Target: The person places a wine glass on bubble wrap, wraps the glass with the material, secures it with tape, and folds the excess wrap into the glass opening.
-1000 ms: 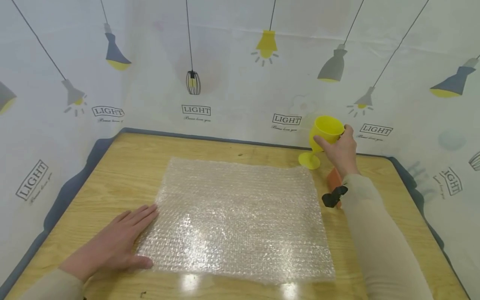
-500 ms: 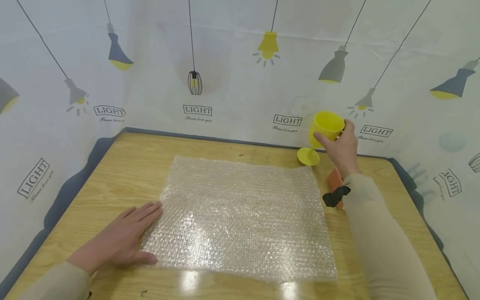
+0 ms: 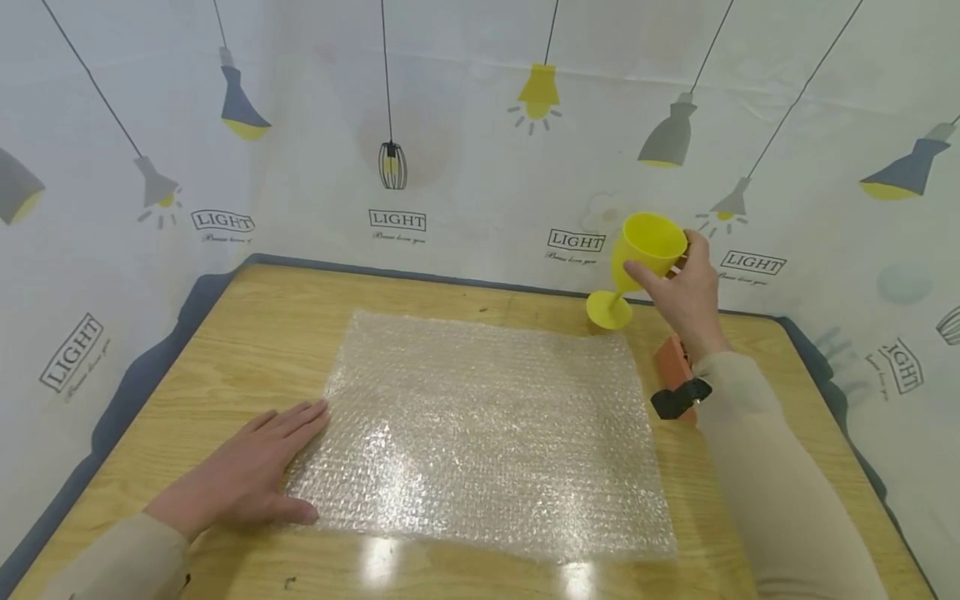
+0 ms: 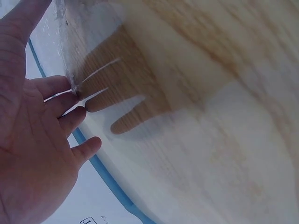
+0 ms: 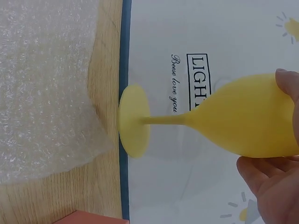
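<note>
In the right hand (image 3: 688, 296) — a yellow goblet (image 3: 651, 252) — near bubble wrap (image 3: 487, 433).

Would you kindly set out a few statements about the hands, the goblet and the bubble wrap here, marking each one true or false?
1. The right hand holds the yellow goblet by its bowl. True.
2. The goblet is upside down. False: its bowl opens upward, with the foot below.
3. The bubble wrap lies spread out on the wooden table. True.
4. The orange block sits on top of the bubble wrap. False: it is on the table, to the right of the wrap in the head view.
5. The left hand is at the left edge of the wrap. True.
</note>
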Demonstrator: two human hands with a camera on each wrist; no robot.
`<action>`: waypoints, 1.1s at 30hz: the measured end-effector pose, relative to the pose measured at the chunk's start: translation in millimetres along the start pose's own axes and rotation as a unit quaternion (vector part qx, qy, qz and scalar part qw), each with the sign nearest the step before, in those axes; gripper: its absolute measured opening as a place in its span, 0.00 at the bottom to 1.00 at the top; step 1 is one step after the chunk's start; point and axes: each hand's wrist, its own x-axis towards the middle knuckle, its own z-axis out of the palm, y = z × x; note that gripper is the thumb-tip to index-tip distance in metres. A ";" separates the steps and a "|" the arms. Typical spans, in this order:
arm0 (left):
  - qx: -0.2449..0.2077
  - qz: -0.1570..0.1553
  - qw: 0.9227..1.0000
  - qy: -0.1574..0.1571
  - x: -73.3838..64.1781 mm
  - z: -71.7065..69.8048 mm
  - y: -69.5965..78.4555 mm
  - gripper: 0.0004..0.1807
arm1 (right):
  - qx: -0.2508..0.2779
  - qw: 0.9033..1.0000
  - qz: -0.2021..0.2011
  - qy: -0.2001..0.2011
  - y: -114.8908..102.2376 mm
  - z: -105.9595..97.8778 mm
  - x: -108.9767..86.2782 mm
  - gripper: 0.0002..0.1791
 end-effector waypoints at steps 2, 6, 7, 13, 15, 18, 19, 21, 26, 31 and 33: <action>-0.001 0.001 1.000 -0.001 0.4 -0.5 0.5 0.69 | -0.003 1.000 -0.004 -0.004 -1.0 -0.9 -2.9 0.55; 0.001 0.001 1.000 -0.002 1.5 -1.1 1.6 0.69 | -0.008 1.000 -0.008 -0.012 -2.4 -2.3 -8.3 0.55; 0.001 0.001 1.000 -0.002 1.7 -1.3 1.9 0.69 | -0.008 1.000 -0.009 -0.013 -2.7 -2.6 -9.3 0.55; 0.001 -0.001 1.000 -0.002 2.6 -2.4 3.5 0.69 | -0.005 1.000 -0.022 -0.017 -5.4 -4.6 -15.8 0.53; 0.001 -0.003 1.000 -0.003 3.1 -2.0 3.6 0.69 | -0.003 0.999 -0.024 -0.021 -5.6 -4.9 -17.3 0.53; -0.001 -0.006 1.000 -0.005 3.5 -1.6 3.8 0.69 | -0.004 0.999 -0.024 -0.024 -4.4 -4.5 -19.8 0.53; 0.000 -0.006 1.000 -0.005 3.7 -1.7 4.0 0.69 | -0.007 0.999 -0.024 -0.026 -3.6 -4.3 -20.8 0.53; -0.001 -0.007 1.000 -0.004 4.4 -2.1 4.7 0.70 | -0.011 0.999 -0.024 -0.030 -2.3 -3.3 -22.9 0.54; 0.000 -0.007 1.000 0.000 6.5 -3.0 6.6 0.71 | -0.014 0.998 -0.042 -0.032 1.3 1.2 -28.3 0.52; 0.002 -0.009 1.000 -0.001 8.0 -3.5 7.3 0.71 | -0.003 0.998 -0.050 -0.027 2.8 7.0 -31.8 0.49; 0.003 -0.009 1.000 -0.001 8.4 -3.3 7.3 0.71 | 0.004 0.998 -0.049 -0.026 3.0 8.9 -33.1 0.48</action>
